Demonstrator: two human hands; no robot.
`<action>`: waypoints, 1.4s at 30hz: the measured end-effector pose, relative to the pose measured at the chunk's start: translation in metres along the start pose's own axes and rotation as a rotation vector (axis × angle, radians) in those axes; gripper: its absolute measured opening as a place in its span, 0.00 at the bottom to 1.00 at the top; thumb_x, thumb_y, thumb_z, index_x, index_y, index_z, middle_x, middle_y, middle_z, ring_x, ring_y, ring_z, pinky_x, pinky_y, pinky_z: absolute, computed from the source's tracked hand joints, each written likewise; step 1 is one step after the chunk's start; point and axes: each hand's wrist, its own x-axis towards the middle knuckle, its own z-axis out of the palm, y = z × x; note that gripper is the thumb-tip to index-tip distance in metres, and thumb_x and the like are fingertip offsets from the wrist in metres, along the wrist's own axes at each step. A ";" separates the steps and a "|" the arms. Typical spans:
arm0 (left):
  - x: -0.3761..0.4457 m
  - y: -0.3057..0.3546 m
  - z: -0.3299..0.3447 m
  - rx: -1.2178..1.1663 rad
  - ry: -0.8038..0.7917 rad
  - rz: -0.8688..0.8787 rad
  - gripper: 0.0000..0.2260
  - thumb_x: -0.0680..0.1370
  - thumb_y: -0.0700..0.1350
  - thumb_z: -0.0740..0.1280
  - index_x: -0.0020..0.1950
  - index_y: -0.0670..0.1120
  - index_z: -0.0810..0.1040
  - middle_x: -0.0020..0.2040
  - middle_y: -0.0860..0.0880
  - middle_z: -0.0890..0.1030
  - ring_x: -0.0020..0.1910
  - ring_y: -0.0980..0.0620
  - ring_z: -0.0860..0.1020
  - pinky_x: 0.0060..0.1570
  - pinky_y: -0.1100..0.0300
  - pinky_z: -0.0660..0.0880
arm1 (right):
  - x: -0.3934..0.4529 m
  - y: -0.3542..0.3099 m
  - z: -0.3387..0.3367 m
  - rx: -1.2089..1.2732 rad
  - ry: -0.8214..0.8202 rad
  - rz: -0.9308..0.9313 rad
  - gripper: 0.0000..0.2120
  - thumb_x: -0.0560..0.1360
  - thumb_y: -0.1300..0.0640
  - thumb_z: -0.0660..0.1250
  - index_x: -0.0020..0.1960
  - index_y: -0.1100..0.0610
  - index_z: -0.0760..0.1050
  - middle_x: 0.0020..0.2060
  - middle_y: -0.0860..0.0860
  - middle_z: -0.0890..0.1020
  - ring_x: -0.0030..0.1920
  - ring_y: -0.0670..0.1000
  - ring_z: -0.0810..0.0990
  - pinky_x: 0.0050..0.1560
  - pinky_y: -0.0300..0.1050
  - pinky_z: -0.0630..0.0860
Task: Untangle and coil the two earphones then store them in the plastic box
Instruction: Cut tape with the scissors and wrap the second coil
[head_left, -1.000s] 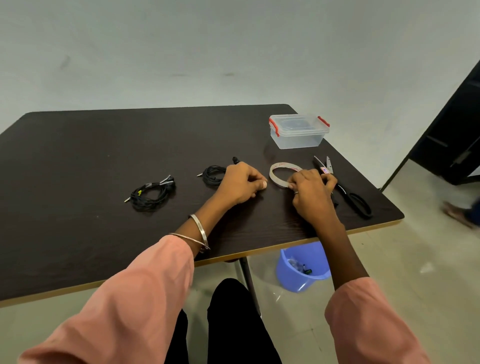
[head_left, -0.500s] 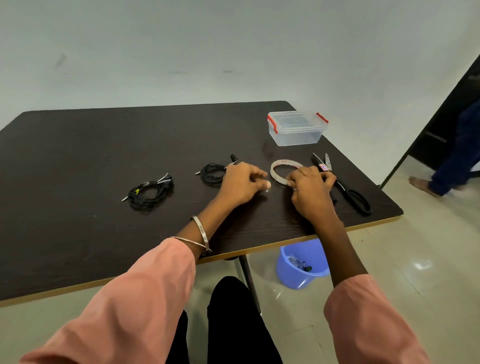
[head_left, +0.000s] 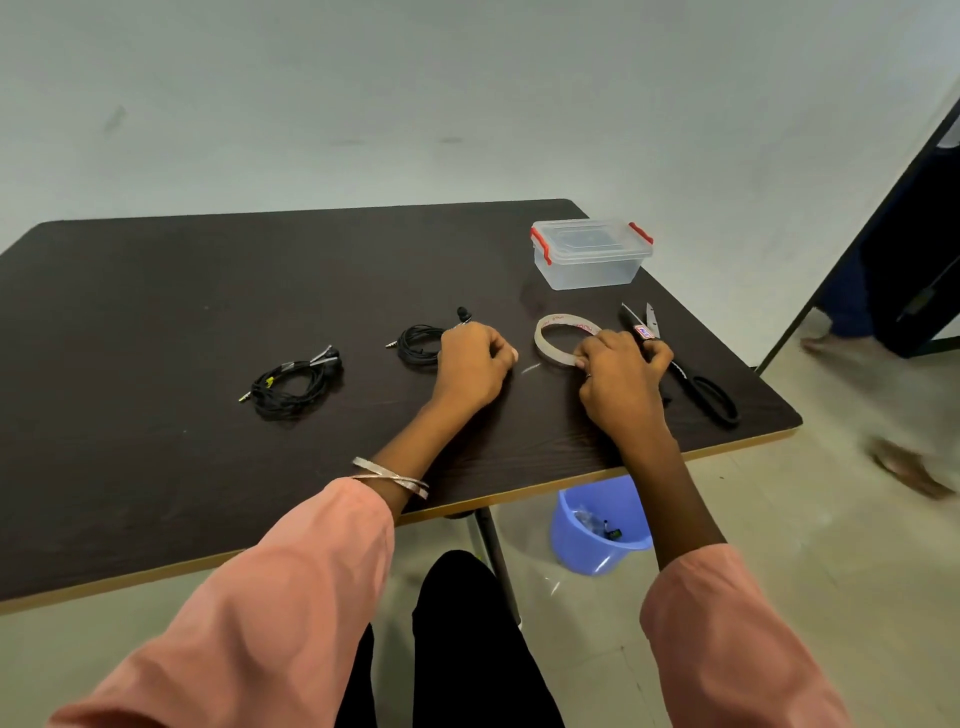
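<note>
Since earlier, our hands have barely shifted: left hand (head_left: 475, 371) clenched beside coiled earphone (head_left: 420, 344), right hand (head_left: 618, 382) pinching tape roll (head_left: 563, 340); stretched tape may self-stick.

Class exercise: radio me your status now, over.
Left hand curled beside one earphone coil; right hand pinching tape roll. Other earphone bundle untouched. Plastic box lid on.

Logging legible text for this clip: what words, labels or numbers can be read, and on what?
None can be read.
Tape roll: reddish print on its inner face, too small to read.
Scissors: red and blue sticker near the pivot, blurred.
Plastic box: no text visible.
</note>
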 end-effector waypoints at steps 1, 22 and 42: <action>0.001 -0.001 0.000 0.027 0.011 -0.005 0.08 0.76 0.37 0.66 0.38 0.37 0.82 0.40 0.46 0.84 0.39 0.49 0.81 0.48 0.54 0.79 | 0.000 0.002 0.000 -0.006 0.014 0.015 0.12 0.73 0.66 0.61 0.53 0.55 0.76 0.55 0.51 0.76 0.61 0.52 0.70 0.70 0.58 0.51; 0.000 -0.015 0.011 0.260 0.215 0.129 0.09 0.78 0.39 0.64 0.39 0.39 0.81 0.44 0.44 0.83 0.42 0.47 0.81 0.39 0.54 0.77 | -0.002 0.033 -0.053 0.019 0.042 0.323 0.14 0.75 0.54 0.68 0.57 0.61 0.76 0.55 0.61 0.79 0.59 0.63 0.74 0.58 0.56 0.71; 0.013 -0.013 -0.011 0.338 0.085 0.288 0.10 0.80 0.43 0.62 0.50 0.39 0.79 0.46 0.41 0.80 0.36 0.42 0.79 0.41 0.47 0.79 | -0.023 0.033 -0.089 0.082 -0.295 0.491 0.18 0.70 0.53 0.73 0.53 0.62 0.73 0.53 0.61 0.78 0.53 0.61 0.76 0.45 0.46 0.70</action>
